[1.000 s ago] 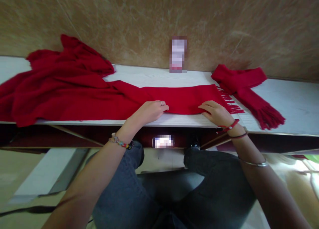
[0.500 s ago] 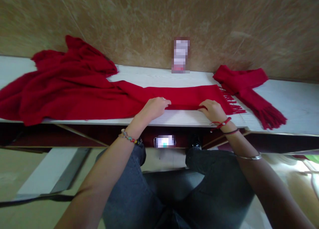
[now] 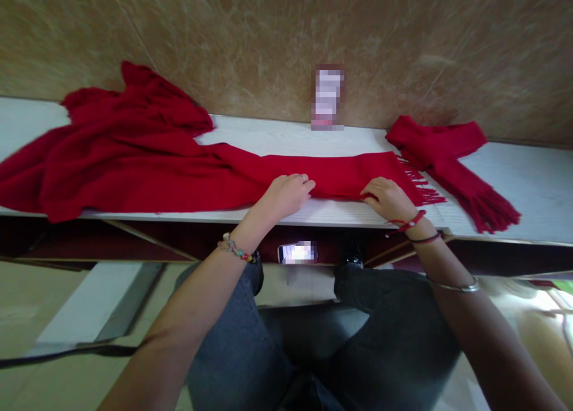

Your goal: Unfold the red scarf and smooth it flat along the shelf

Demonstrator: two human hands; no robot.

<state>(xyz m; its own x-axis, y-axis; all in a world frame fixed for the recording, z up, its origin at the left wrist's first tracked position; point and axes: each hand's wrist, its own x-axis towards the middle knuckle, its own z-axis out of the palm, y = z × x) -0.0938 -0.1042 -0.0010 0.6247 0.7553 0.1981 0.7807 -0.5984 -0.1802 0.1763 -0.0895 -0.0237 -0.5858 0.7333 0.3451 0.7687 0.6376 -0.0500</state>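
A long red scarf [image 3: 340,171] lies along the white tabletop, its right part folded into a narrow strip that ends in fringe. To the left the same cloth spreads wide and wrinkled. My left hand [image 3: 293,190] has its fingers closed on the strip's near edge, around the middle of the scarf. Closer to the fringe, my right hand [image 3: 388,197] pinches the same edge. Folds of cloth hide some fingertips. A second red scarf [image 3: 447,160], folded over itself with its fringe toward me, rests at the right.
A heap of red cloth [image 3: 143,104] sits at the back left, against the brown marbled wall [image 3: 268,47]. A blurred-out upright item [image 3: 328,98] stands by the wall. Beneath the tabletop, an open shelf holds a lit phone [image 3: 297,253].
My left hand has slid slightly to the right along the scarf's near edge. The right hand keeps its hold near the fringe. The whole view has shifted a little.
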